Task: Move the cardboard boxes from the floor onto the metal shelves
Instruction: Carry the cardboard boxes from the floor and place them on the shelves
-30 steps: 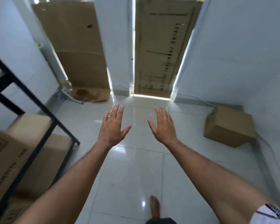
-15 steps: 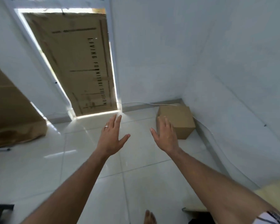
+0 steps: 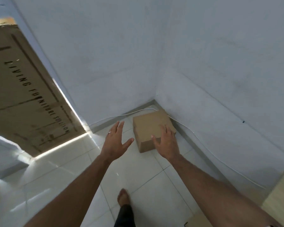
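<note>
The main worry here is the white cable (image 3: 203, 141) that runs along the skirting and passes right behind and beside the cardboard box (image 3: 150, 126). If the far edge of the box is resting on it or the fingers hook under it, lifting could drag the cable up with the box. I can't tell whether the two actually touch. The box is also tucked into the far right corner, close to both walls, so the right hand (image 3: 166, 141) has little room to get down its far side and could scrape the wall or get only a shallow hold. The floor (image 3: 72, 169) is glossy tile and the person's foot (image 3: 124, 198) is bare, so a slip while bending is possible.

Both hands are released, fingers spread and holding nothing. The left hand (image 3: 116, 141), with a ring on one finger, hangs over the tile just left of the box. The right hand sits in front of the box's near right part, seemingly above it rather than on it.

The box itself is plain brown, closed, squarish and low, with clean edges and no visible crushing. It looks light enough for two hands, though that's a guess. No metal shelves are in sight from here.
</note>
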{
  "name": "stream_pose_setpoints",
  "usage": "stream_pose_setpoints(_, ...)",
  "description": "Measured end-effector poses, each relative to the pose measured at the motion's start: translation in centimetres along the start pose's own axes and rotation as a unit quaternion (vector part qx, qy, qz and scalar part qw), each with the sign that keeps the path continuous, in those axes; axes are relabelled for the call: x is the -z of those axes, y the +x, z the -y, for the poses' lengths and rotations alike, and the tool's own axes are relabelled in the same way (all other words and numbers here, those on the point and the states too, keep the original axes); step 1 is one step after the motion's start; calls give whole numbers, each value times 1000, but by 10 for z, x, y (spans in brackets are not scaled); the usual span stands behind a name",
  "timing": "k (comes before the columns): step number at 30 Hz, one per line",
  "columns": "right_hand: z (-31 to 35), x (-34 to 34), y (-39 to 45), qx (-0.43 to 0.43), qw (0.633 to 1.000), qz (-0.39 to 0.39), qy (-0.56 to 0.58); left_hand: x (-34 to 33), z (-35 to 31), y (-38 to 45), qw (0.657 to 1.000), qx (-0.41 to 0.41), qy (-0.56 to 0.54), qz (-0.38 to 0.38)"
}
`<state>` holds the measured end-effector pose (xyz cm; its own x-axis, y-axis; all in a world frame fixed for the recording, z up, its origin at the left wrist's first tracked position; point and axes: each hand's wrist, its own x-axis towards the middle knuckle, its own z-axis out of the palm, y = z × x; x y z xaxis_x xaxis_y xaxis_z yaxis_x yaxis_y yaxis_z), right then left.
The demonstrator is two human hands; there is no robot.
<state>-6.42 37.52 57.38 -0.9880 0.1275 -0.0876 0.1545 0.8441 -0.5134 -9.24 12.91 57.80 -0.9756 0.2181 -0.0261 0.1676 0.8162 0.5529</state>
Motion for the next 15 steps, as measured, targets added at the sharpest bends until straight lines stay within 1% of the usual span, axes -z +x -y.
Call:
stream_pose_setpoints(6,-2,-16,77,-103,993,-25,52,-7,10,135,993,-72,38,89)
stream_pose_setpoints(10,-7,-28,121,-182,975,-44,121,-13,11,210,981,-119,55,142)
stream_pose_setpoints(12,-11,-33,140,-204,967,-53,147,-17,10,242,975,-137,60,165)
stream_pose_setpoints(15,-21,-45,175,-242,951,-70,181,-29,10,294,967,-138,65,203)
